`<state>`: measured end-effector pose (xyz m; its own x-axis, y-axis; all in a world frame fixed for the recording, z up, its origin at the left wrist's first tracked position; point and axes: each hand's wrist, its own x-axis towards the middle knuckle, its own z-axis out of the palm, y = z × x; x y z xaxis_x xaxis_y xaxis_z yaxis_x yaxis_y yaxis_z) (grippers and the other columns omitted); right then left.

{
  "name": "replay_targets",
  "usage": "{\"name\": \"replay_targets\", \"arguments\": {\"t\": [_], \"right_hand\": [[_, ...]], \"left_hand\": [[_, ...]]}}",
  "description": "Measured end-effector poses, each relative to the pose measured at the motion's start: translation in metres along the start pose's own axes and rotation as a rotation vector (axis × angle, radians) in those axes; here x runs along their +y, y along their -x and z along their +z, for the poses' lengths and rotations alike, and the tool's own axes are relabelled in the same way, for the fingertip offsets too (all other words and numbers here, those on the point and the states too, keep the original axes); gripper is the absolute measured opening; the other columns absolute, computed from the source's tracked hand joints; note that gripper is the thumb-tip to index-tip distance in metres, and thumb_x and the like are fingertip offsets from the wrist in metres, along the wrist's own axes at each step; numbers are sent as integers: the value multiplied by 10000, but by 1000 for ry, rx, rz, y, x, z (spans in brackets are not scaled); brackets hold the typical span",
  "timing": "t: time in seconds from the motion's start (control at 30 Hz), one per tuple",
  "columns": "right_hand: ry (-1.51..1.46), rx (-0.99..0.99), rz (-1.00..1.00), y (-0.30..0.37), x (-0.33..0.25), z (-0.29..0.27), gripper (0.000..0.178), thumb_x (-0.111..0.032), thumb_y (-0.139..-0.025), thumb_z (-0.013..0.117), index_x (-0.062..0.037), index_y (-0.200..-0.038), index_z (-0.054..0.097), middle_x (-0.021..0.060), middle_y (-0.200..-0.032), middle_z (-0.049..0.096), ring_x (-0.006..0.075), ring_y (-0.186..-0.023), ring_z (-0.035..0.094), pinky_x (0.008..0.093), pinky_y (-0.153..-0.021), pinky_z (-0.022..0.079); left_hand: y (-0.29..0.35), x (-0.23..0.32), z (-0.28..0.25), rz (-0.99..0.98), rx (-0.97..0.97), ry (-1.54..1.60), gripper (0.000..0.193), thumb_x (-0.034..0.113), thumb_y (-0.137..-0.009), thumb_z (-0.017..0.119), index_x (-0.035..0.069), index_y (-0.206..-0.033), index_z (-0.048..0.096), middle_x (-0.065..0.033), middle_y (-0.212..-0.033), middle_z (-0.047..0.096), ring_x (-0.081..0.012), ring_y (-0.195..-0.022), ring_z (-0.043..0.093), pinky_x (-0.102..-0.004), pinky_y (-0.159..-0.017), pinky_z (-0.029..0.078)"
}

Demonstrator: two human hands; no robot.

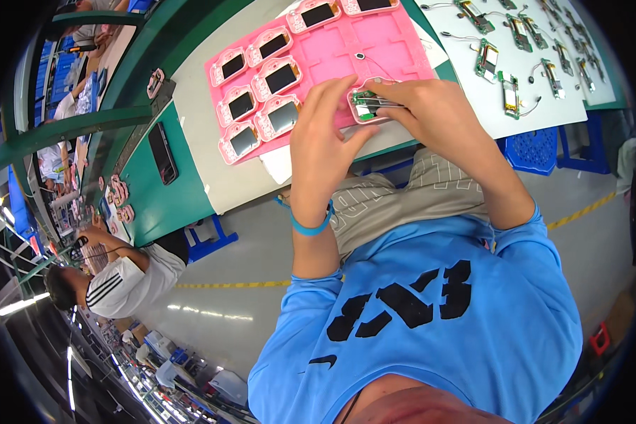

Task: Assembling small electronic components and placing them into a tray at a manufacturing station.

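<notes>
A pink device casing (380,120) with a green circuit board (364,104) in it lies at the near edge of the pink tray (332,56). My right hand (431,106) is closed around metal tweezers (391,103), whose tips are over the board. On the casing's left side my left hand (323,134) is open, thumb and fingers spread, the thumb close to the casing's near edge. Whether its fingertips touch the casing I cannot tell. A small round part on a thin wire (360,56) lies on the tray just beyond the casing.
Several pink casings with dark screens (276,79) fill the tray's left and far parts. To the right, several circuit boards with wires (510,93) are spread on a white sheet (473,120). A phone (163,153) lies on the green tabletop at left. Another person (131,283) works farther left.
</notes>
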<state>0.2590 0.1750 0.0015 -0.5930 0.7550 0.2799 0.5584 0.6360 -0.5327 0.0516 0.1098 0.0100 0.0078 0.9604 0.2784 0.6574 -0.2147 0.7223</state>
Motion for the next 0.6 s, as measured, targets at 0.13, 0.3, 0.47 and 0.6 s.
{"name": "replay_targets", "arguments": {"t": [0.13, 0.3, 0.47, 0.6], "right_hand": [[52, -47, 23, -5, -5, -7, 342, -193, -910, 780, -113, -1242, 766, 102, -942, 820, 341, -767, 754, 417, -696, 575], [7, -121, -14, -9, -3, -12, 375, -130, -898, 797, -89, -1271, 787, 96, -922, 821, 288, -742, 755, 384, -667, 543], [213, -206, -98, -12, -3, -6, 335, -203, -881, 807, -120, -1204, 770, 113, -925, 820, 347, -787, 773, 426, -696, 581], [119, -101, -57, -15, -1, 7, 338, -167, -871, 812, -111, -1201, 767, 99, -836, 780, 316, -709, 734, 412, -655, 548]], "left_hand": [[3, -7, 9, -99, 21, 33, 788, -23, -640, 964, 35, -1386, 716, -110, -1240, 780, -156, -868, 692, -227, -654, 555], [12, -13, 17, -149, 83, 163, 737, 12, -668, 974, 38, -1363, 729, -105, -1205, 787, -152, -854, 692, -229, -642, 546], [23, -22, 26, -114, 132, 199, 744, 46, -699, 959, 68, -1398, 705, -72, -1152, 752, -145, -853, 667, -252, -642, 540], [22, -28, 30, -87, 166, 175, 712, 50, -689, 980, 53, -1356, 730, -90, -1204, 779, -136, -852, 684, -234, -640, 536]]}}
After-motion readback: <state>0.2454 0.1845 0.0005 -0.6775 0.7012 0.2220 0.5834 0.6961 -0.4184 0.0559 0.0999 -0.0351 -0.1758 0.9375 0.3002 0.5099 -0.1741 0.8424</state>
